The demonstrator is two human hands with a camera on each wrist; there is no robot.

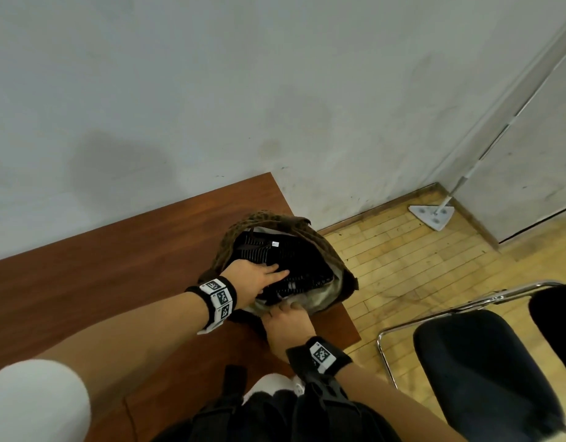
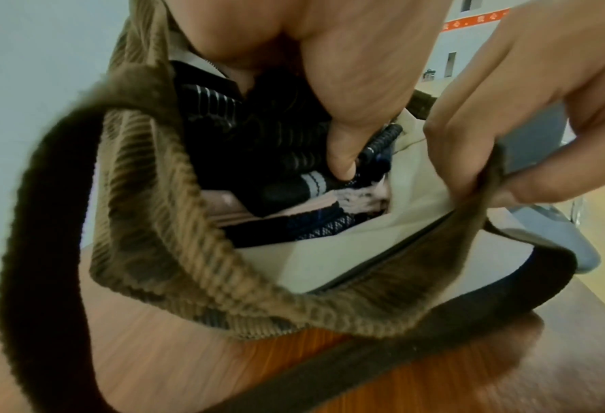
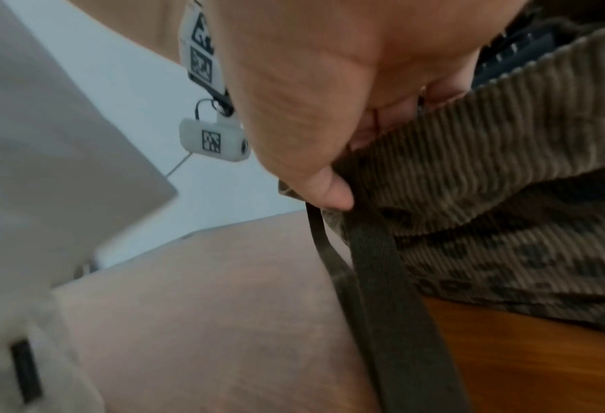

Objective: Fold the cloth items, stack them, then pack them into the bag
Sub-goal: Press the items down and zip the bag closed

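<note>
A brown corduroy bag (image 1: 316, 240) stands open at the right corner of the wooden table (image 1: 115, 282). A folded stack of dark striped cloths (image 1: 294, 260) sits partly inside its mouth against the pale lining. My left hand (image 1: 262, 275) holds the stack, fingers flat on top and thumb at its near edge. The left wrist view shows the thumb of the left hand (image 2: 343, 156) digging into the cloth stack (image 2: 276, 145). My right hand (image 1: 288, 317) pinches the near rim of the bag (image 2: 484, 195) and pulls it open. In the right wrist view the right hand (image 3: 311, 111) grips the corduroy bag (image 3: 506, 167).
The bag's dark strap (image 2: 46, 223) loops loose over the table in front. A black chair (image 1: 482, 362) with a chrome frame stands to the right on the wooden floor. A white mop (image 1: 431, 215) leans in the corner. The wall runs along the table's far edge.
</note>
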